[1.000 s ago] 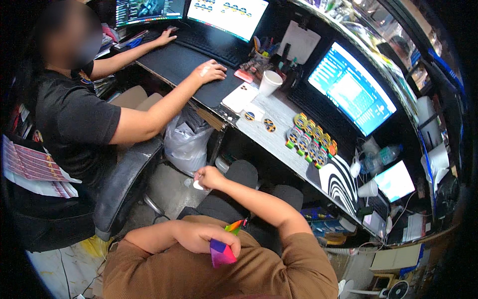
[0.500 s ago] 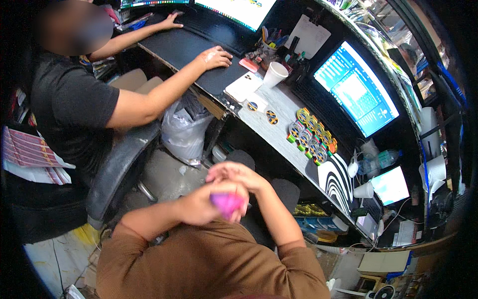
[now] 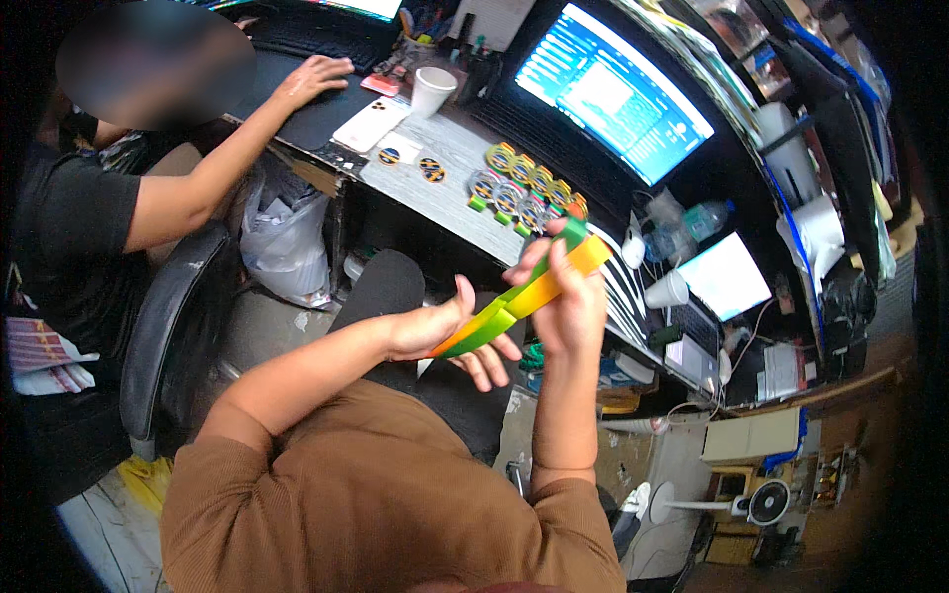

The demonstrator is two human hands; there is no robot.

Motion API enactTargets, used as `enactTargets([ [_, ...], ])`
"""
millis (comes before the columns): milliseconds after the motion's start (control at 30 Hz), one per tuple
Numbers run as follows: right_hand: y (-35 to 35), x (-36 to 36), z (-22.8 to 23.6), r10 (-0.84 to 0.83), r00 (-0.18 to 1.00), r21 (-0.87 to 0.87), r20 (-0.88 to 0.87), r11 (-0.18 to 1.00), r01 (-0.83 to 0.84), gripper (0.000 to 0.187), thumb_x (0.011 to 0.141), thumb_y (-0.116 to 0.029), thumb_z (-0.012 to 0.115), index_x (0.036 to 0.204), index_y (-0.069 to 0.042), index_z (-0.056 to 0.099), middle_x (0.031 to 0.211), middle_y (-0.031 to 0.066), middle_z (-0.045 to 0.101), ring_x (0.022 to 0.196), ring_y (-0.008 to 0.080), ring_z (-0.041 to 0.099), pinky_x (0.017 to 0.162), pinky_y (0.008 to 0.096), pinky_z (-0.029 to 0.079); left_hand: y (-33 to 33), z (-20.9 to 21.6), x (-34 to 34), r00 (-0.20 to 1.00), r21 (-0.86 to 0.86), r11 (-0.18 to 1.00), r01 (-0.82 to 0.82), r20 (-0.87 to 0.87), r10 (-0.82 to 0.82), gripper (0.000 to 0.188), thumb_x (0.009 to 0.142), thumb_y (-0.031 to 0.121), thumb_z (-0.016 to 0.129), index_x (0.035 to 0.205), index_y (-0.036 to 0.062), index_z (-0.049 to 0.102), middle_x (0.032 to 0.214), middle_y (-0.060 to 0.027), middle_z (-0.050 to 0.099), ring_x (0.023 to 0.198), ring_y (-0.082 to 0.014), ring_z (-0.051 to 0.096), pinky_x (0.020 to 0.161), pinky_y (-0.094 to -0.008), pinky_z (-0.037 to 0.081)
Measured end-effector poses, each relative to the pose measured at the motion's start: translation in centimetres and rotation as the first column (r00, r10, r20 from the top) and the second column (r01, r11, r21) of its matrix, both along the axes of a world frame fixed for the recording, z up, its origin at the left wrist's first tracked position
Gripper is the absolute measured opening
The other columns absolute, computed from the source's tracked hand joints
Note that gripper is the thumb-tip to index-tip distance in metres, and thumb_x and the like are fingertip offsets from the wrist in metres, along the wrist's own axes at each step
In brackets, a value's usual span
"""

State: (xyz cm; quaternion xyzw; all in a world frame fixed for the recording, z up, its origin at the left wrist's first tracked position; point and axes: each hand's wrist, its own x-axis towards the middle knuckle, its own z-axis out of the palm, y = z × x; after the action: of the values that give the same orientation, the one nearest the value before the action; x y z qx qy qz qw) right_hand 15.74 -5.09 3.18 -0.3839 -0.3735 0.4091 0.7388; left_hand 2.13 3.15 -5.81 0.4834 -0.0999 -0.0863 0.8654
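A green, yellow and orange ribbon (image 3: 539,293) stretches between my two hands in front of my chest. Its upper part is gripped by my right hand (image 3: 573,306), with the fingers curled around it. The lower end crosses the palm of my left hand (image 3: 445,334), whose thumb and fingers are spread. On the desk just beyond, gold and silver medals (image 3: 507,198) with coloured ribbons lie in rows. Two small round dark discs with a blue and orange design, a left disc (image 3: 389,156) and a right disc (image 3: 431,170), lie left of the medals.
To the left a person (image 3: 198,198) in a dark shirt sits with one hand on the desk. A white cup (image 3: 432,91), a phone (image 3: 370,123) and a lit monitor (image 3: 613,94) stand or lie on the desk. Below hangs a plastic bag (image 3: 285,237).
The blurred purple-pink thing in my hands is out of view; a green and yellow ribbon is there now. My hands have moved apart, the right one toward the desk. The view has turned right.
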Motion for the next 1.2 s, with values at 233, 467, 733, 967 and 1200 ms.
enactTargets([
  [233, -5.3, 7.5, 1.8, -0.181, 0.65, -0.292, 0.738, 0.782, 0.55, 0.026, 0.092, -0.023, 0.057, 0.104, 0.0, 0.057, 0.077, 0.0075, 0.062, 0.065, 0.0151, 0.058, 0.062, 0.0309, 0.048, -0.7, 1.5, -2.6, 0.99, 0.267, 0.961, -0.07, -0.102, 0.1, 0.032, 0.102, 0.034, 0.035, 0.106, 0.0026, 0.044, 0.071, -0.0054, 0.055, 0.055, -0.012, 0.055, 0.049, -0.0255, 0.045],
  [467, -11.1, 4.0, 1.3, 0.155, 0.277, -0.229, 0.948, 0.939, 0.258, 0.069, 0.071, -0.019, 0.078, 0.131, -0.003, 0.048, 0.121, 0.0151, 0.058, 0.108, 0.026, 0.058, 0.092, 0.0353, 0.044, -0.9, 4.0, -1.8, 0.961, 0.194, 0.976, 0.098, -0.274, -0.042, 0.037, 0.098, 0.037, 0.045, 0.087, 0.0041, 0.057, 0.078, -0.0075, 0.062, 0.068, -0.0166, 0.064, 0.063, -0.0302, 0.054],
  [733, -6.8, -0.7, -4.9, 0.388, 0.854, -0.193, 0.348, 0.921, -0.34, 0.066, 0.081, 0.002, 0.062, 0.138, -0.003, 0.029, 0.119, 0.0118, 0.053, 0.11, 0.0182, 0.052, 0.092, 0.0302, 0.041, 1.0, 4.8, -3.6, 0.961, 0.379, 0.925, -0.03, -0.243, 0.13, 0.032, 0.096, 0.033, 0.053, 0.093, 0.0012, 0.06, 0.073, -0.0022, 0.061, 0.059, -0.0093, 0.055, 0.058, -0.0232, 0.045],
  [967, -7.0, 0.5, 1.3, 0.574, 0.37, -0.539, 0.731, 0.817, -0.203, 0.037, 0.091, -0.014, 0.057, 0.123, -0.002, 0.042, 0.107, 0.0138, 0.059, 0.103, 0.0251, 0.06, 0.086, 0.036, 0.046, 1.9, 5.3, -5.8, 0.998, 0.814, 0.581, -0.031, -0.006, 0.061, 0.06, 0.081, 0.033, 0.073, 0.122, 0.0042, 0.041, 0.088, -0.0084, 0.06, 0.084, -0.0157, 0.057, 0.072, -0.0313, 0.045],
  [1200, -6.7, -0.2, 3.8, 0.607, 0.185, -0.577, 0.773, 0.793, -0.195, 0.025, 0.095, -0.026, 0.051, 0.111, -0.008, 0.046, 0.082, 0.0149, 0.06, 0.079, 0.0365, 0.062, 0.065, 0.0417, 0.047, -1.0, 5.8, -5.6, 0.993, 0.822, 0.561, -0.103, 0.055, 0.101, 0.031, 0.097, 0.031, 0.047, 0.108, 0.0035, 0.056, 0.092, -0.012, 0.063, 0.087, -0.0227, 0.062, 0.078, -0.0337, 0.047],
])
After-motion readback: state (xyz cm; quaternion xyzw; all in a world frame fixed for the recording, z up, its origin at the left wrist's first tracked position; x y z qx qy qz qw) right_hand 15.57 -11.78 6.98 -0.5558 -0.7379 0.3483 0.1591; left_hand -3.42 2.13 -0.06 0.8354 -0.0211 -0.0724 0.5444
